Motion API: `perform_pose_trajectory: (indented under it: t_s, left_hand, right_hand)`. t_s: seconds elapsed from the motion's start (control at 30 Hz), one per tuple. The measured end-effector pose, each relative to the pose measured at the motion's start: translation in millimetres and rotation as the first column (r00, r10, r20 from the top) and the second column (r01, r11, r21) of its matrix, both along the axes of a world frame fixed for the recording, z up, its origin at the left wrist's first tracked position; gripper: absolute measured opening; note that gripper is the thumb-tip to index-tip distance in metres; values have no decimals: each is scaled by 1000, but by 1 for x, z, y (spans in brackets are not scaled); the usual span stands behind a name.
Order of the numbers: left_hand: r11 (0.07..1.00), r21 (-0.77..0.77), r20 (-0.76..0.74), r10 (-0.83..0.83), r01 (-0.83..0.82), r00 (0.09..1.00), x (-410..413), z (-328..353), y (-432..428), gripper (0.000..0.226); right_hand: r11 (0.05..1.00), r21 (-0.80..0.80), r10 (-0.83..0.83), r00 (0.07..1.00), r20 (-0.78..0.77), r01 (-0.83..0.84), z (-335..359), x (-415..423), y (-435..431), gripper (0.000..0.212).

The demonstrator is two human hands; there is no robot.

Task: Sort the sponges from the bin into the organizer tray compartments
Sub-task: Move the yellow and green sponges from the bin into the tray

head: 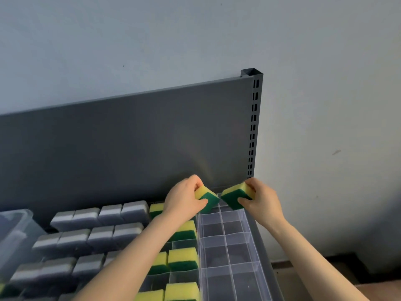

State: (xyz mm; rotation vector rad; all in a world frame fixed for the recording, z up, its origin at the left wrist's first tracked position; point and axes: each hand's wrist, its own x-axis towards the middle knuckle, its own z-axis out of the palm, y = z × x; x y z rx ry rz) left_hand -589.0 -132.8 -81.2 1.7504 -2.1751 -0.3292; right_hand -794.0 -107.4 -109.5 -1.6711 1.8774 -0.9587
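Being pinched between thumb and curled fingers, one yellow-and-green sponge is being held in each hand. The left sponge (207,197) is being gripped by the left hand (184,197) and the right sponge (234,197) by the right hand (263,199). Both hands are being closed round their sponges, with nothing else in them.

The two sponges are being held tilted, their green corners pointing inward and nearly meeting between the fingertips. Each one's long axis is slanting down from the fingers towards the gap.

Just below the fingers the far end of the clear tray (234,250) is lying, and its two columns of bare compartments are running back towards the wrists. The left fingers are hanging nearer the left column and the right fingers nearer the right one, so a straight lowering by each hand is probably being called for. The sponges would likely need levelling first to slip between the dividers.

Beyond the left wrist a neighbouring tray (184,243) is being filled with similar sponges, and rows of grey sponges (99,235) are lying farther out — the bin (15,231) is sitting farthest from both hands.
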Motion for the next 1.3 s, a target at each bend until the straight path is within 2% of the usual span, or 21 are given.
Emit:
perform_pose_trajectory:
  t_s: [0.1,0.2,0.4,0.53,0.83,1.03,1.2,1.3]
  left_hand:
    - [996,44,86,-77,73,993,-1,0,-3,28]
    - [987,93,135,-142,131,981,-6,4,-8,31]
    - [968,185,243,-212,169,947,-15,2,-19,39]
    - [953,224,310,-269,205,912,-21,-11,-21,42]
    - [950,217,334,-289,225,897,-28,-19,-23,43]
    - [953,207,342,-284,223,895,-27,-16,-20,44]
    - [958,193,327,-266,211,907,-27,-13,-9,74]
    - [971,142,319,-230,194,919,-23,-4,-1,77]
  right_hand:
    - [992,59,122,975,-186,-113,7,0,-6,39]
    - [967,134,251,907,-337,-218,17,4,-17,38]
    - [900,298,431,752,-498,-319,17,18,-35,27]
    - [873,353,484,695,-532,-337,2,25,-37,22]
    - [861,366,506,650,-566,-352,-9,28,-41,32]
    - [833,365,552,652,-519,-415,-10,21,-38,35]
    - [826,325,564,648,-512,-462,0,10,-36,46]
    - [844,273,530,646,-549,-461,13,7,-33,62]
